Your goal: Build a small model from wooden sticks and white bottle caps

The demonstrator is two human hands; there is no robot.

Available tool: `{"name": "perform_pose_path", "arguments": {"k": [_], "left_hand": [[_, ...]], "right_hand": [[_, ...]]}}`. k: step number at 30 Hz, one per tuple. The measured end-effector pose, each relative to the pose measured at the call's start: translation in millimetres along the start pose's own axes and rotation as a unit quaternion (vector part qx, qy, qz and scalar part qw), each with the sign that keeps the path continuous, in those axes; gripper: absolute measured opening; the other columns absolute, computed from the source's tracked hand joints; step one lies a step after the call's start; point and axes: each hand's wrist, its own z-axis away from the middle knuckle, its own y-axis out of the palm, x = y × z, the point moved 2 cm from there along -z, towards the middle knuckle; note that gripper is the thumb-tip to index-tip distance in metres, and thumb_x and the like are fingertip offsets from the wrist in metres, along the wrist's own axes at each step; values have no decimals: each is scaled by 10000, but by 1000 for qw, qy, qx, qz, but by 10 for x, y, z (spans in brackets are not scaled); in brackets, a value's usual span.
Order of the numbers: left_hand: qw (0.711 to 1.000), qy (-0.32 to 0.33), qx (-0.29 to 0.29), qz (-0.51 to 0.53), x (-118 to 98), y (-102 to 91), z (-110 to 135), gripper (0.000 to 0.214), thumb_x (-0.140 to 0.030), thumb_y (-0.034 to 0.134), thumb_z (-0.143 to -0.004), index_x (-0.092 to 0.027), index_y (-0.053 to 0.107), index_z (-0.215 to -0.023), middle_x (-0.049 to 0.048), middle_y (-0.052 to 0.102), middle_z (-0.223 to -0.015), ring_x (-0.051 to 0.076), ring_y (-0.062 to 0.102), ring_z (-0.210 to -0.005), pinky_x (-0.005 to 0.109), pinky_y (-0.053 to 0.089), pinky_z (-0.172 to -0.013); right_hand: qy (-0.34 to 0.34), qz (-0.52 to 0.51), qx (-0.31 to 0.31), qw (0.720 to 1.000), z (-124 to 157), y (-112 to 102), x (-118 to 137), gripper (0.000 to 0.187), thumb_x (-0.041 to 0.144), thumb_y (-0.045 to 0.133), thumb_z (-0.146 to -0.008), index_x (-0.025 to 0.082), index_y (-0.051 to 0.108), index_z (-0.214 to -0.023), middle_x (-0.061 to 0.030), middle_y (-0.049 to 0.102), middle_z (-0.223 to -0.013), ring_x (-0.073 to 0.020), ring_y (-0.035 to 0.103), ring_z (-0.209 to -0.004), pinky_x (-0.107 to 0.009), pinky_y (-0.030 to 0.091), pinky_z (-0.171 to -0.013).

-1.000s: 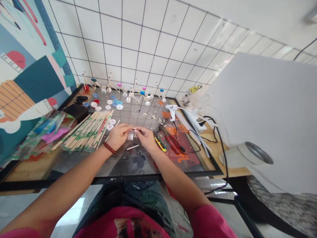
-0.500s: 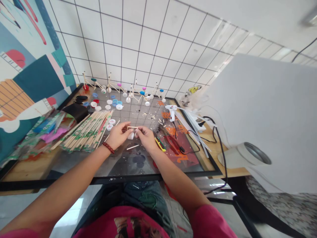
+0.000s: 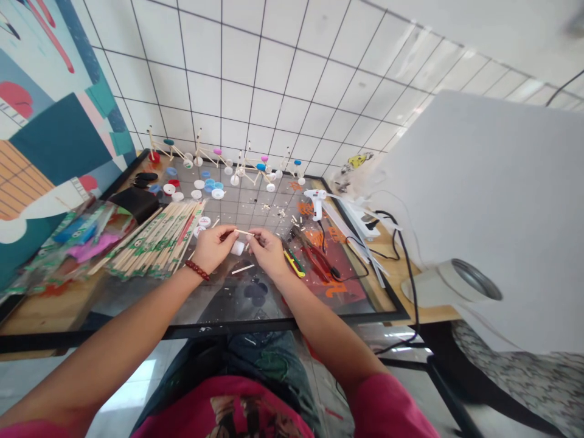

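Note:
Between my hands a short wooden stick (image 3: 244, 232) lies nearly level above the table. My left hand (image 3: 214, 248), with a red bead bracelet (image 3: 197, 270) at its wrist, pinches the stick's left end. At the other end, my right hand (image 3: 267, 250) is closed on it with thumb and fingers; some of those fingers are hidden. A small white cylinder (image 3: 237, 247) stands just below the stick, and another cut stick (image 3: 243, 269) lies nearer to me on the glass tabletop (image 3: 219, 304).
Paper-wrapped chopsticks (image 3: 159, 240) lie at left. Small stick-and-cap models (image 3: 260, 167) line the back, with loose bottle caps (image 3: 210, 185) before them. At right are a white glue gun (image 3: 316, 204), red-handled pliers (image 3: 319, 261), a yellow cutter (image 3: 294, 264) and cables.
The stick between my hands has tilted slightly, its right end now lower. My left fingers have shifted a little on it, and the view has moved slightly.

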Motion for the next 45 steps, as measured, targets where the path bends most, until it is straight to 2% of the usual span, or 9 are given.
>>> {"name": "perform_pose_path", "arguments": {"k": [17, 25, 39, 45], "left_hand": [[1000, -19, -8, 0, -20, -6, 11, 291, -439, 675, -840, -206, 838, -904, 67, 835, -879, 259, 751, -790, 366, 597, -781], [995, -47, 25, 81, 38, 46, -13, 345, -470, 765, -753, -193, 825, -949, 59, 833, -904, 259, 748, -842, 367, 590, -778], [991, -77, 17, 110, 77, 52, -22, 314, -471, 770, -739, -201, 827, -889, 69, 829, -874, 260, 742, -828, 384, 583, -793], [990, -86, 19, 112, 57, 51, -22, 315, -465, 760, -735, -190, 825, -873, 72, 823, -849, 253, 729, -797, 365, 570, -749]], "right_hand": [[-15, 15, -6, 1000, 7, 2, -23, 330, 538, 709, -836, 236, 743, -962, 10, 689, -693, -165, 632, -597, -307, 522, -642], [-4, 5, -15, 1000, -2, -5, -9, 341, 558, 724, -823, 240, 739, -944, 13, 669, -673, -165, 622, -591, -310, 524, -633], [-8, 6, -15, 1000, 18, -23, 30, 311, 536, 716, -822, 235, 749, -896, 3, 682, -697, -174, 633, -614, -318, 533, -655], [-21, 20, -13, 999, 25, -32, 22, 259, 484, 706, -850, 233, 760, -886, 6, 674, -663, -179, 636, -612, -319, 538, -666]]}}
